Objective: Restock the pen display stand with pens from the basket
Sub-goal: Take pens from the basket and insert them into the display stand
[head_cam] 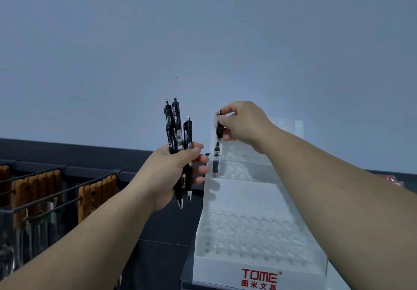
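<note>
Both forearms reach up and forward toward a shelf top against a grey-blue wall (203, 41).

The left hand (173, 172) is raised just left of the display stand (243, 195). Its fingers and thumb are curled round a bundle of black pens (176, 122). There are several, roughly upright, with clicker ends up and silver tips poking out below the palm. The fingertips reach toward the stand's left edge; I cannot tell if they touch it.

The right hand (243, 122) is at the stand's upper left corner. Thumb and forefinger pinch the top of a single pen (217, 152), and the other fingers are curled loosely behind it. This pen stands upright with its clear barrel showing below the hand. Its dark lower end is at the far left of the top tier. Whether it sits fully in a hole is not clear.

The stand is white and clear plastic, stepped, with rows of round holes on the upper and lower tiers. The holes in the lower tier hold nothing. "TOME" is printed in red on the front panel.

To the left, a black wire rack (45, 190) of hooks carries brown carded goods (97, 195).
</note>
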